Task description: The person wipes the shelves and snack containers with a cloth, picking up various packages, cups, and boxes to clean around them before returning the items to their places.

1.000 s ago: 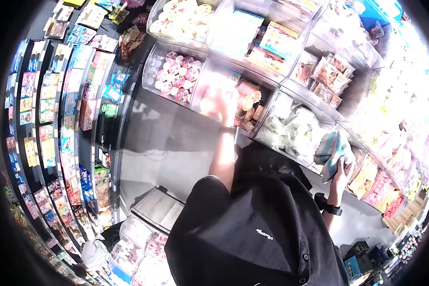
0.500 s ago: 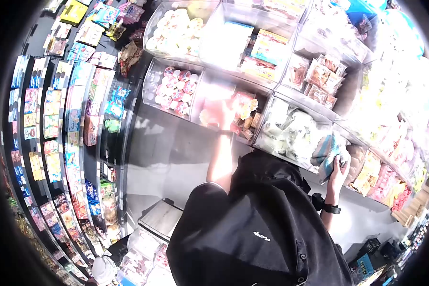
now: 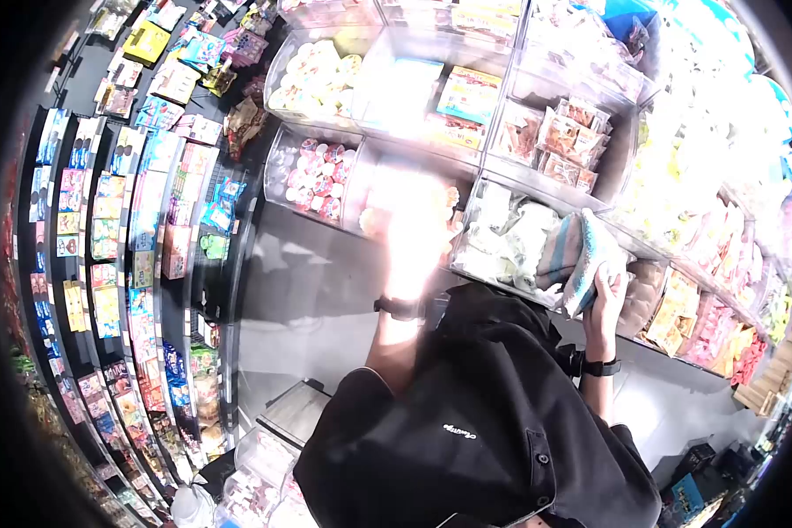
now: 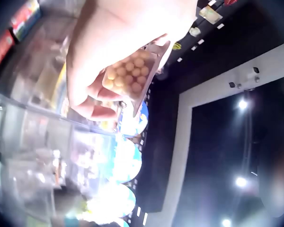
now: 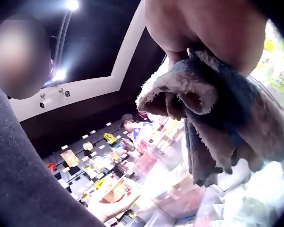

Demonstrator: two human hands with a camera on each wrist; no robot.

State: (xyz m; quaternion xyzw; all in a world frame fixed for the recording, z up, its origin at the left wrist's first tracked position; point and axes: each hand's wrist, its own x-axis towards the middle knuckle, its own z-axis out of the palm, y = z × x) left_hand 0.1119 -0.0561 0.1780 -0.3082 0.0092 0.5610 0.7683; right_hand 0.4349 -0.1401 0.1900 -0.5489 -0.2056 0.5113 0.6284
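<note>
My left hand (image 3: 414,224) is overexposed and blurred over a clear bin in the head view. In the left wrist view, its curled fingers grip a small clear pack of round yellowish balls (image 4: 129,73). My right hand (image 3: 609,295) holds a bunched cloth (image 3: 581,260) with blue and grey stripes, over the bin of white bags (image 3: 502,233). Fluffy frayed edges of the cloth hang below the right hand in the right wrist view. Part of the bin under the left hand is hidden by glare.
Clear divided bins run across the front, with pink-and-white cups (image 3: 319,176), brown snack packs (image 3: 572,141) and flat boxes (image 3: 469,92). Shelves of colourful packets (image 3: 106,229) stand to the left. Another person (image 5: 130,124) is in the background of the right wrist view.
My left hand has come up from the bin towards the head camera, showing larger and blurred. The right hand has shifted left with the cloth, over the white bags. The head view has shifted.
</note>
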